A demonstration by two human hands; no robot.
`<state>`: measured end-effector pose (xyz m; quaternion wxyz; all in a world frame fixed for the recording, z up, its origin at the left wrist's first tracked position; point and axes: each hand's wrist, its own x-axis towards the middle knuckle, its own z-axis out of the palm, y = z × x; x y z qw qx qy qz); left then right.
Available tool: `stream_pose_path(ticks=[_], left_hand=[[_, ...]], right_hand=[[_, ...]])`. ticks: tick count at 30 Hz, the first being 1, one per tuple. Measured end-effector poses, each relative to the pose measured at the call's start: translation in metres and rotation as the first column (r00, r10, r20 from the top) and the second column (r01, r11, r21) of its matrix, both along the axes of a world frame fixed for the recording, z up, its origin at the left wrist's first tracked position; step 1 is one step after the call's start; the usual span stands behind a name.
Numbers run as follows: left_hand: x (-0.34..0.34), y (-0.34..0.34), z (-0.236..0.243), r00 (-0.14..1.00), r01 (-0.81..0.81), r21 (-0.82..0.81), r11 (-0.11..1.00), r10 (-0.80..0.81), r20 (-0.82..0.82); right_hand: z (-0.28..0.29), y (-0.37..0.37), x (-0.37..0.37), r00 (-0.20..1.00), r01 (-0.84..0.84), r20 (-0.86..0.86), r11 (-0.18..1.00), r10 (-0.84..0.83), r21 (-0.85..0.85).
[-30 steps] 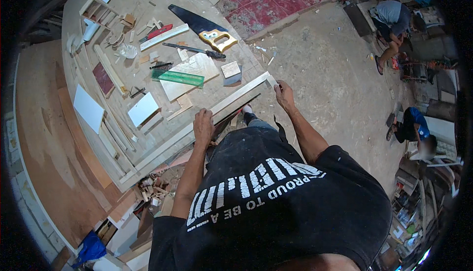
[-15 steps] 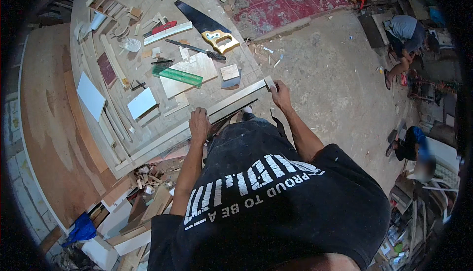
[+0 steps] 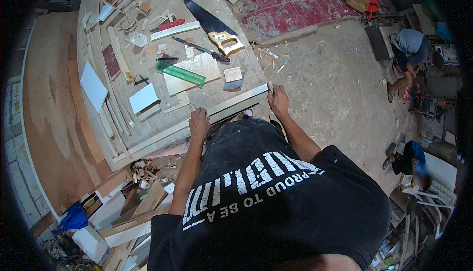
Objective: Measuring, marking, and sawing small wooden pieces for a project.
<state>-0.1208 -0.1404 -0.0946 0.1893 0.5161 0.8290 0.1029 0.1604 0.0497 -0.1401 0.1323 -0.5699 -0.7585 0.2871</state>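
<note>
A long pale wooden strip lies along the near edge of the workbench. My left hand is closed on it near the middle, fingers curled over the edge. At the right end, my right hand pinches a small wood piece against the strip's end; my fingers partly hide it. Beyond the strip lie a square wood block, a green ruler on a pale board, and a handsaw with a yellowish handle.
White panels and long strips lie on the bench's left side. A large brown plywood sheet stands further left. Offcuts heap below the bench corner. Two people, one in a grey shirt, sit low at the right.
My view has shifted slightly, moving the bench a little right and down in it. The small wood piece has turned at the strip's end under my right fingers. My left hand stays on the strip.
</note>
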Motion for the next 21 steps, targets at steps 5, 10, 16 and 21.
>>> stream_pose_path(ticks=[5, 10, 16, 21], left_hand=[[-0.001, -0.002, -0.002, 1.000, 0.008, 0.037, 0.999, -0.009, 0.009], [-0.002, -0.001, -0.006, 1.000, 0.030, 0.016, 0.999, -0.029, -0.008], [-0.002, -0.002, -0.008, 0.995, 0.058, -0.011, 0.998, -0.059, -0.082], [-0.005, -0.010, -0.007, 0.987, 0.066, -0.049, 0.997, -0.073, -0.145]], right_hand=[[0.003, 0.003, 0.001, 0.999, -0.019, 0.038, 1.000, 0.019, 0.006], [-0.001, 0.003, 0.000, 0.999, -0.006, 0.033, 0.998, 0.004, 0.057], [-0.002, 0.002, -0.001, 1.000, -0.002, -0.001, 0.998, 0.002, 0.059], [-0.005, -0.002, -0.002, 0.999, -0.046, 0.002, 0.999, 0.046, 0.017]])
